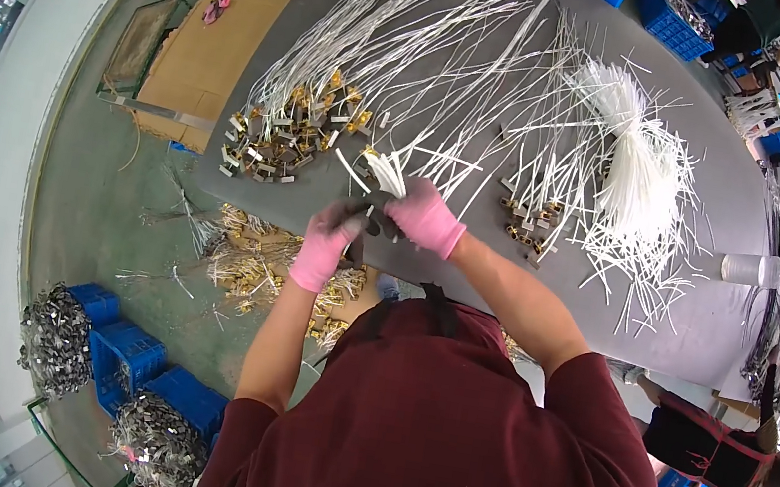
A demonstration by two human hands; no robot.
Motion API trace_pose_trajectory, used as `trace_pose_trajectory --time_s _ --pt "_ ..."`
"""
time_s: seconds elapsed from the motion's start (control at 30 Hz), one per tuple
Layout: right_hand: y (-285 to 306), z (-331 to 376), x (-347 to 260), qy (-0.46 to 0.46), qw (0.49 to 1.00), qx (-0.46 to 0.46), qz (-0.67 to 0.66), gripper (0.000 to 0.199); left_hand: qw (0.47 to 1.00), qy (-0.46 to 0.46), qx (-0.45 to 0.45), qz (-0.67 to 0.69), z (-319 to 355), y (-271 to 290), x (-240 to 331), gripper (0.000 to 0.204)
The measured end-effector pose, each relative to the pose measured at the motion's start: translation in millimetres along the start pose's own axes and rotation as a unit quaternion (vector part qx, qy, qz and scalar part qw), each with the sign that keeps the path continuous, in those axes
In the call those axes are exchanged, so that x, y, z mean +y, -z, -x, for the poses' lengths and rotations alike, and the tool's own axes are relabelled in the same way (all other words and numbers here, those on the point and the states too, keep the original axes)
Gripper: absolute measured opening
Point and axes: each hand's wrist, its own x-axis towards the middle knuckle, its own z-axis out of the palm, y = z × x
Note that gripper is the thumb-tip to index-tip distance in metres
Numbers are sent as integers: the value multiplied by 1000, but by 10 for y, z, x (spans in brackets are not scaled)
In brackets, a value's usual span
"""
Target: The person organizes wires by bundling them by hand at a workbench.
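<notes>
Down to the left of the hands, on the floor, blue crates [127, 350] sit heaped with dull metal parts [58, 340], and a loose tangle of brass-tipped wires [250, 268] lies on the floor just under the left hand. The left hand [327, 246], in a pink glove with dark fingertips, is curled tight around the lower end of a small bundle of white wires [386, 172], gripping it at the table edge. Just above and left of that hand a pile of wires with brass and grey terminals [290, 133] spreads over the grey table [701, 320], their white tails fanning away toward the far side; that heap looks like the finished or fitted stock, though which it is cannot be told for sure. The right hand [426, 217], also pink-gloved, closes on the same bundle from the other side, fingers wrapped over it, so both hands hold the one bunch between them. Right of the right hand lies a smaller cluster of terminals [524, 225], then a thick sheaf of bare white wires [637, 175], scattered and plentiful. Judging by that, a good deal of wire is left to handle. At the far right another person in a dark apron [712, 453] stands by the table.
</notes>
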Motion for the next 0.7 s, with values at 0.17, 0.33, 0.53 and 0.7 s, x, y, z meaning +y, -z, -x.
trace_pose_trajectory --time_s 0.17,0.33,0.53,0.7 --pt "680 -163 274 -91 995 -1 42 31 998 -32 46 -20 -163 45 -8 29" --pt "1041 -439 1092 -31 918 115 379 22 986 131 47 -87 -592 -129 113 31" --pt "1064 -556 1169 -128 858 58 495 22 803 53 135 -578 -823 67 -416 48" --pt "1515 -387 646 -91 829 120 538 21 802 -2 145 -580 -850 367 -909 37"
